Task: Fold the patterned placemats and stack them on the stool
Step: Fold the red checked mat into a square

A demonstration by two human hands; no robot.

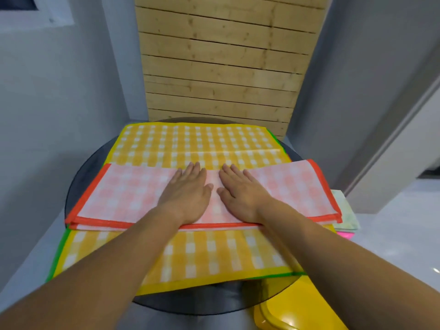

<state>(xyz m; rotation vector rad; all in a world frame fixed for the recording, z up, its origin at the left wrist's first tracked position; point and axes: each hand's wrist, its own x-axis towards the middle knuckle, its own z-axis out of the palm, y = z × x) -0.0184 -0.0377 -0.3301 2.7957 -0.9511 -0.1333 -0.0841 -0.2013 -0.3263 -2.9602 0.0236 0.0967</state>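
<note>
A pale pink checked placemat with an orange border (123, 196) lies folded in half across the middle of the table. Both my hands lie flat on it, side by side at its centre: my left hand (188, 191) and my right hand (240, 194), fingers straight and pointing away from me. Under it a yellow checked placemat (190, 144) is spread open, with a green-edged one showing beneath at the left and front. A pile of folded mats (345, 215), pale green over pink, sits at the right beyond the table's edge; what bears it is hidden.
The mats lie on a round dark glass table (81, 184). A glossy yellow seat (290, 313) stands at the lower right under the table's rim. A wooden slat panel (221, 67) rises behind, between grey walls. White floor lies at the right.
</note>
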